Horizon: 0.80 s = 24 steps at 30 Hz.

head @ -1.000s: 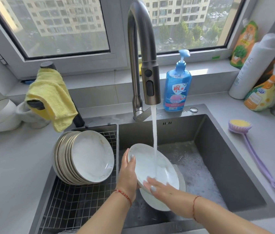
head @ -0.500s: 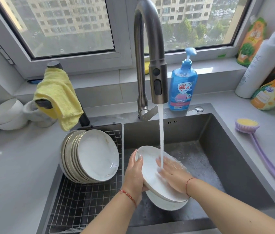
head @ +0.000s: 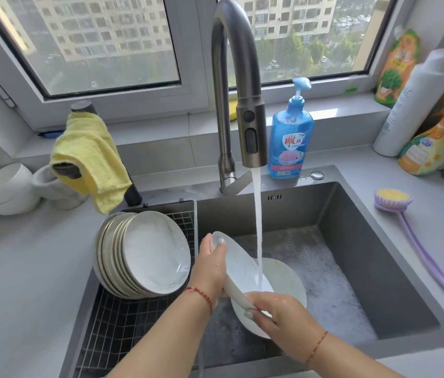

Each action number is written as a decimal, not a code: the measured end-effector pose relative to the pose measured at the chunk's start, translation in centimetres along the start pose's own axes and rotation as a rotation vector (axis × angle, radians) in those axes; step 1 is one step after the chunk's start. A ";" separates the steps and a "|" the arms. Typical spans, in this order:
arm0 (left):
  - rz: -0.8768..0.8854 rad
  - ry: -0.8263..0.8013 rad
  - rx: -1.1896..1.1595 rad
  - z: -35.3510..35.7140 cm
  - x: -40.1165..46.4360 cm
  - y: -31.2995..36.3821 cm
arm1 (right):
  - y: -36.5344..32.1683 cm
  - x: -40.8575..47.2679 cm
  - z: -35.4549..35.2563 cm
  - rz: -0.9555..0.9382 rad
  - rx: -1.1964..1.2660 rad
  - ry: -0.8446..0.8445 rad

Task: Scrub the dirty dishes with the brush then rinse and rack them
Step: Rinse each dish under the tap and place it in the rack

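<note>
I hold a white plate [head: 238, 264] tilted steeply on edge under the running water from the tap [head: 250, 137]. My left hand [head: 211, 268] grips its upper left rim with the thumb over the edge. My right hand [head: 278, 315] holds its lower rim. Another white plate [head: 286, 279] lies beneath it in the sink [head: 351, 257], partly hidden. Several clean plates [head: 147, 255] lean stacked in the wire rack [head: 122, 331] on the sink's left. The purple scrub brush [head: 406, 227] lies on the counter to the right.
A blue soap bottle [head: 290, 137] stands behind the sink. A yellow cloth [head: 90, 156] hangs at the back left, beside white bowls [head: 5, 189]. Bottles [head: 417, 105] crowd the right back corner. Suds cover the sink floor.
The plate has tipped from nearly flat to steeply on edge. My right hand moved from rubbing the plate's face down to its lower rim. The plate below now shows more.
</note>
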<state>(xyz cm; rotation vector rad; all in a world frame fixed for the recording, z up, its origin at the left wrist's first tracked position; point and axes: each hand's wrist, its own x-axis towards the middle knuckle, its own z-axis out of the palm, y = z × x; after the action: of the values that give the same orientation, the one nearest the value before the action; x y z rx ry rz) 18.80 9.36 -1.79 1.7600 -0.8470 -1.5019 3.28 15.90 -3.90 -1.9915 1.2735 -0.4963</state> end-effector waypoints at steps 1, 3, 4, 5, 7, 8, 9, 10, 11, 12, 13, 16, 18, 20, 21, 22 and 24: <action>0.008 -0.001 0.028 0.0 0.0 0.3 | 0.0 0.1 0.2 -0.012 0.024 0.033; 0.030 -0.026 0.057 -0.1 -0.1 0.9 | 0.0 0.3 0.4 0.004 0.055 0.090; 0.033 -0.042 0.058 -0.2 -0.3 1.2 | -0.2 0.3 0.5 0.009 0.076 0.126; 0.015 -0.049 0.046 -0.3 -0.3 1.5 | -0.3 0.4 0.4 0.018 0.107 0.166; -0.023 -0.059 0.010 -0.5 -0.8 1.8 | -0.7 0.8 0.2 0.081 0.196 0.250; -0.038 -0.069 -0.005 -0.6 -1.0 1.9 | -0.8 1.0 0.1 0.132 0.239 0.275; -0.056 -0.078 -0.011 -0.7 -1.2 1.9 | -1.0 1.3 0.0 0.176 0.286 0.291; -0.070 -0.077 -0.009 -0.8 -1.4 1.9 | -1.0 1.6 0.0 0.213 0.333 0.302; -0.075 -0.067 -0.005 -0.8 -1.6 1.8 | -1.1 1.8 0.0 0.239 0.373 0.302; -0.073 -0.057 -0.014 -0.9 -1.8 1.7 | -1.3 2.0 0.1 0.253 0.404 0.300; -0.070 -0.052 -0.037 -1.0 -2.0 1.7 | -1.5 2.1 0.2 0.268 0.429 0.305; -0.046 -0.056 -0.106 -1.7 -2.9 1.7 | -2.5 2.2 0.0 0.278 0.455 0.335; -0.005 -0.043 -0.147 -2.3 -3.2 1.6 | -3.6 2.3 -0.5 0.253 0.425 0.370; 0.043 0.003 -0.179 -3.0 -3.4 1.6 | -4.9 2.4 -1.0 0.213 0.374 0.422; 0.070 0.036 -0.195 -3.6 -3.4 1.6 | -5.7 2.6 -1.1 0.185 0.351 0.452; 0.097 0.076 -0.209 -4.1 -3.4 1.6 | -6.6 2.8 -1.4 0.153 0.344 0.483; 0.158 0.164 -0.244 -5.5 -3.4 1.6 | -8.4 3.2 -1.9 0.092 0.377 0.536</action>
<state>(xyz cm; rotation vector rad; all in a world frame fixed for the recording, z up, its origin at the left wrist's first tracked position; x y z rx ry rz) 23.77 11.63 2.08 1.5739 -0.6718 -1.2807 8.72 14.58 3.39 -1.5240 1.4425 -1.1856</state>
